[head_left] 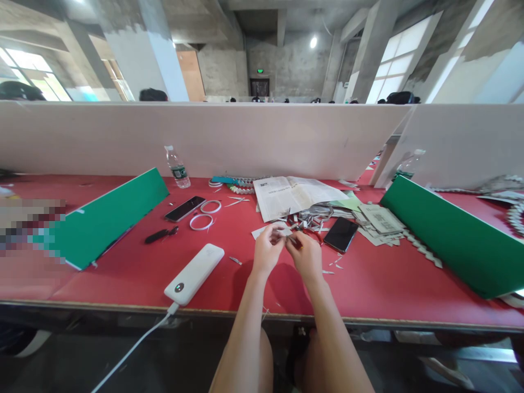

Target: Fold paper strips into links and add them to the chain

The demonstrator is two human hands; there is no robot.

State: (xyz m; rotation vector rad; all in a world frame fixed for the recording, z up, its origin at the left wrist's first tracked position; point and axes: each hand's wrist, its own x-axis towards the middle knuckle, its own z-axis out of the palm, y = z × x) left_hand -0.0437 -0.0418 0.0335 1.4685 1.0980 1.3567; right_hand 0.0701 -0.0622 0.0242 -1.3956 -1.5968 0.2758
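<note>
Paper [283, 232] is pinched in a two-handed grip, left hand [267, 251] at its nine o'clock, right hand [306, 252] at three; even fingertip pressure should suit it.

On the tabletop [135, 284]: newspaper [282, 199], laid at centre rear; paper strips [317, 214], heaped at its front right edge; left hand [268, 248] and right hand [305, 254], placed before these, paper piece [283, 232] held between. Right: phone [341, 234], then paper sheets [380, 219], stacked beside divider [450, 240]. Left: two rings [201, 228], second phone [185, 208]; power bank [194, 274], set nearer the front edge; bottle [179, 171], stood behind, before the partition [245, 136].
</note>
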